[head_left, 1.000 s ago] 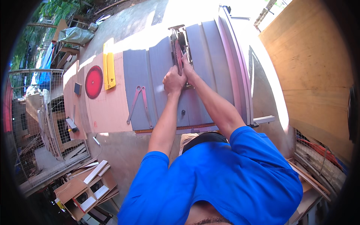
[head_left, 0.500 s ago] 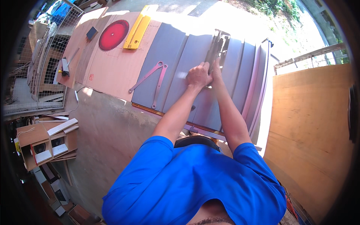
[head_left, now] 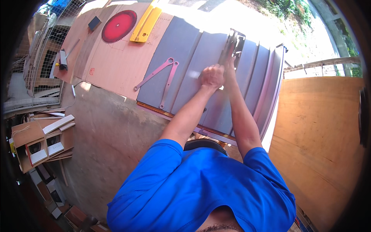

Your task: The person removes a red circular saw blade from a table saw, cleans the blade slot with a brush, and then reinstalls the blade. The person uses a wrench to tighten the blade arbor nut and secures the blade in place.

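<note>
Both hands remained at the blade slot [head_left: 232, 44] near the far edge of the grey saw table [head_left: 185, 58], as a second earlier: the left hand [head_left: 211, 75] was fisted, on what could not be told, and the right hand [head_left: 229, 65] reached into the opening, its grip hidden. Two flat wrenches [head_left: 162, 77] lay untouched near the table's left edge, so the work at the slot looked unfinished.

Harsh sunlight, blown-out glare at top, fisheye-bent dark edges.
</note>
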Motion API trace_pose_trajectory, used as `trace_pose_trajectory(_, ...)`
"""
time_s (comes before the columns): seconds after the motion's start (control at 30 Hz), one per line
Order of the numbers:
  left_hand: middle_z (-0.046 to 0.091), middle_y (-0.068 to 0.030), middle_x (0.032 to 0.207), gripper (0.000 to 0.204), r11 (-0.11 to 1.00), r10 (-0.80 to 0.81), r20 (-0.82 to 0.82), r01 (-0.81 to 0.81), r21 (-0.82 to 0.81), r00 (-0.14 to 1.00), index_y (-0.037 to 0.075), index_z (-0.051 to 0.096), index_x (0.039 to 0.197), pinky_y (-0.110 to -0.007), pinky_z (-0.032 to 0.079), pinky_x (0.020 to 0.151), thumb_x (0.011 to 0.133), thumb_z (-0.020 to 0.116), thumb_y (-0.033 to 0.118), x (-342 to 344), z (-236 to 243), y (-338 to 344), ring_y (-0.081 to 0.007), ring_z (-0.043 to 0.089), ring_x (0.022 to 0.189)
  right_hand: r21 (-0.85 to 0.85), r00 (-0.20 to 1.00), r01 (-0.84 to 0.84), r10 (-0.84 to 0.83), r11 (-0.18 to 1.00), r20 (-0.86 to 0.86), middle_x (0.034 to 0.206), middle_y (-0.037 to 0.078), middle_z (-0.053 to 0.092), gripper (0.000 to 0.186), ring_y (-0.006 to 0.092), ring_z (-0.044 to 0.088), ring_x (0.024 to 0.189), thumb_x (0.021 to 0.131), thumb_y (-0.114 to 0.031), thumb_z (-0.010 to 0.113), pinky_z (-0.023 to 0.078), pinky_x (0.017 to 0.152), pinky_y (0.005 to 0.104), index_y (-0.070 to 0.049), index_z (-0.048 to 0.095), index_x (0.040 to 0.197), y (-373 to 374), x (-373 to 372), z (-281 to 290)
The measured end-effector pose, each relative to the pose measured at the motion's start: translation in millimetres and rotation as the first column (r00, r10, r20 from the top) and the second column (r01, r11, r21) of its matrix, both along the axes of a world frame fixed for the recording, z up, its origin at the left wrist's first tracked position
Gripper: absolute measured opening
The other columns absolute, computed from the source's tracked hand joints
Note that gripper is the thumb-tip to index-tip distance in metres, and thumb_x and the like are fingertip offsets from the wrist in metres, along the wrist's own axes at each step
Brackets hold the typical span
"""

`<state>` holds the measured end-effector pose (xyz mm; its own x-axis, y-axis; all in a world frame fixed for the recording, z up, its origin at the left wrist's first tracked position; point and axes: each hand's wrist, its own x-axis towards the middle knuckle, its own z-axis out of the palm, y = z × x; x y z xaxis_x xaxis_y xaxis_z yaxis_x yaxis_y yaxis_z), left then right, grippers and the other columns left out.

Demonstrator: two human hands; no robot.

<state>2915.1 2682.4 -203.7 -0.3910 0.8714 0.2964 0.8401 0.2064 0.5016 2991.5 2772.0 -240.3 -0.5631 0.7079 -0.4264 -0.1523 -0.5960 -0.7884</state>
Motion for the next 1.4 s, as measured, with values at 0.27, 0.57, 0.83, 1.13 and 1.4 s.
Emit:
trace_pose_trajectory(0.27, 0.071, -0.0129, 0.078, 0.008, 0.999, -0.043, -0.002, 0.043, 0.028, 0.999, 0.008, 0.069, 0.071, -0.045, 0.055, 0.069, 0.075, 0.064, 0.012, 4.6, -1.5, 2.3, -0.0305, 0.071, 0.076, -0.067, 0.986, 0.153, -0.147, 0.986, 0.079, 0.114, -0.001, 0.06, 0.072, 0.0136, 0.056, 0.103, 0.101, -0.074, 0.038, 0.048, 0.091, 0.0309, -0.015, 0.057, 0.139, 3.9, 3.4, -6.6)
trace_pose_trajectory(0.57, 0.07, -0.0119, 0.076, 0.007, 0.998, -0.053, -0.024, 0.054, 0.035, 0.998, 0.009, 0.068, 0.07, -0.044, 0.054, 0.068, 0.074, 0.064, 0.014, 4.6, -3.8, 0.9, -0.0304, 0.07, 0.074, 0.226, 0.994, 0.108, -0.106, 0.968, -0.024, 0.158, 0.007, 0.036, 0.082, 0.0209, 0.037, 0.143, 0.104, -0.069, 0.038, 0.034, 0.118, 0.0374, -0.012, 0.028, 0.162, 5.9, 1.6, -22.4)
trace_pose_trajectory(0.83, 0.071, -0.0116, 0.077, 0.014, 0.999, -0.043, -0.042, 0.044, 0.011, 0.998, 0.009, 0.069, 0.071, -0.045, 0.055, 0.069, 0.078, 0.064, 0.02, 3.8, -3.8, 2.4, -0.03, 0.071, 0.076, 0.018, 0.994, 0.091, -0.092, 0.996, 0.055, 0.152, 0.008, 0.043, 0.088, 0.0225, 0.044, 0.136, 0.099, -0.075, 0.043, 0.039, 0.114, 0.0378, -0.012, 0.034, 0.159, -7.2, 3.0, 12.1)
trace_pose_trajectory(1.13, 0.071, -0.0107, 0.077, 0.015, 0.999, -0.039, -0.055, 0.039, 0.002, 0.998, 0.009, 0.068, 0.071, -0.044, 0.056, 0.069, 0.077, 0.064, 0.021, 4.2, -5.0, 2.8, -0.0295, 0.071, 0.075, 0.027, 0.991, 0.132, -0.133, 0.991, 0.019, 0.146, 0.007, 0.048, 0.078, 0.0207, 0.049, 0.127, 0.103, -0.07, 0.041, 0.042, 0.109, 0.0376, -0.01, 0.043, 0.153, -7.6, 2.0, 12.5)
trace_pose_trajectory(1.4, 0.071, -0.0121, 0.077, 0.018, 1.0, -0.014, -0.054, 0.014, -0.003, 0.998, 0.008, 0.068, 0.072, -0.045, 0.056, 0.069, 0.081, 0.063, 0.023, 6.8, -2.4, 2.8, -0.0306, 0.071, 0.075, 0.025, 0.997, 0.042, -0.044, 0.999, 0.058, 0.169, 0.018, 0.019, 0.105, 0.0293, 0.019, 0.155, 0.098, -0.081, 0.024, 0.018, 0.126, 0.0409, 0.0, 0.017, 0.163, 5.2, 10.1, -13.4)
